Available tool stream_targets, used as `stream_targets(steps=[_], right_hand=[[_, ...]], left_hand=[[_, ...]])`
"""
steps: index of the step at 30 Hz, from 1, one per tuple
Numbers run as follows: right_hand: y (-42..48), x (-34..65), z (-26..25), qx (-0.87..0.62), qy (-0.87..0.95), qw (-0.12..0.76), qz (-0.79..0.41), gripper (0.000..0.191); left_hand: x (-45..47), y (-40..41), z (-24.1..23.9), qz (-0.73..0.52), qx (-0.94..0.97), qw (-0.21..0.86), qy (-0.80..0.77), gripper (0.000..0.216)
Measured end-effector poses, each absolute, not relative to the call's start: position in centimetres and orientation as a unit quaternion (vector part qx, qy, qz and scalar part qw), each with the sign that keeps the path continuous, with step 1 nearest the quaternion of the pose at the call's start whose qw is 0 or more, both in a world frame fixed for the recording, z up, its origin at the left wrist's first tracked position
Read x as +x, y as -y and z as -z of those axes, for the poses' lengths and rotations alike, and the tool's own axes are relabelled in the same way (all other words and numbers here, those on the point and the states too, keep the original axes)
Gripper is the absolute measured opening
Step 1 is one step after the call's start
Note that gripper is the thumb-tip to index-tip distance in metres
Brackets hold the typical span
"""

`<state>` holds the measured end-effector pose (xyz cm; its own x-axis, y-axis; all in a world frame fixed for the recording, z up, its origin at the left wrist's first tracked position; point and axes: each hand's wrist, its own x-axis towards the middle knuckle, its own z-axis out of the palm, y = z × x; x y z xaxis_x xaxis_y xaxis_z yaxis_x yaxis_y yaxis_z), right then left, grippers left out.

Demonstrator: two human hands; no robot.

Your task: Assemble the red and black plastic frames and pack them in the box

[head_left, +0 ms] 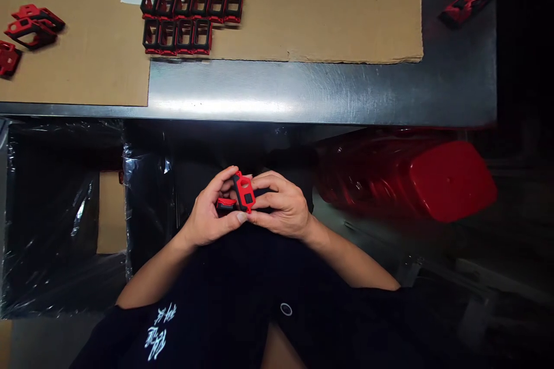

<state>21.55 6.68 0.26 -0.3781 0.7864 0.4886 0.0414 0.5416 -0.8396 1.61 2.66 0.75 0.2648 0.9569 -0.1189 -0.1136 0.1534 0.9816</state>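
Observation:
Between my two hands, in front of my torso, is a red and black plastic frame (pixel 244 191) with a round hole and a square dark opening in its red face. My left hand (pixel 215 209) is closed around its left side, the thumb along the lower edge. A second red and black part (pixel 225 204) rests in the same palm; its full shape is hidden by the fingers. From the other side my right hand (pixel 281 203) grips the frame's right edge with thumb and fingers.
Two rows of red and black frames (pixel 193 3) stand on cardboard (pixel 324 11) over a metal table (pixel 303 89). Loose red parts (pixel 32 26) lie at left, another red part (pixel 467 4) at far right. A plastic-lined bin (pixel 56 213) and a red stool (pixel 452 181) flank me.

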Motion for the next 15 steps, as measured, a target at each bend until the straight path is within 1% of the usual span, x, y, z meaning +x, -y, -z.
stream_targets(steps=[7,10,13,15], right_hand=[[-6.4,21.2,0.0,-0.307,0.718,0.474,-0.407,0.011],[-6.1,21.1,0.1,-0.326,0.699,0.463,-0.436,0.011],[-6.1,21.4,-0.1,-0.325,0.694,0.453,-0.455,0.011],[-6.1,21.9,-0.3,-0.321,0.702,0.436,-0.463,0.014]], left_hand=[[1.9,-3.0,-1.4,-0.363,0.461,0.626,-0.514,0.078],[2.2,-3.2,-1.9,-0.345,0.456,0.619,-0.538,0.078],[2.6,-3.2,-2.2,-0.345,0.47,0.583,-0.566,0.078],[2.9,-3.0,-2.2,-0.351,0.489,0.545,-0.584,0.077]])
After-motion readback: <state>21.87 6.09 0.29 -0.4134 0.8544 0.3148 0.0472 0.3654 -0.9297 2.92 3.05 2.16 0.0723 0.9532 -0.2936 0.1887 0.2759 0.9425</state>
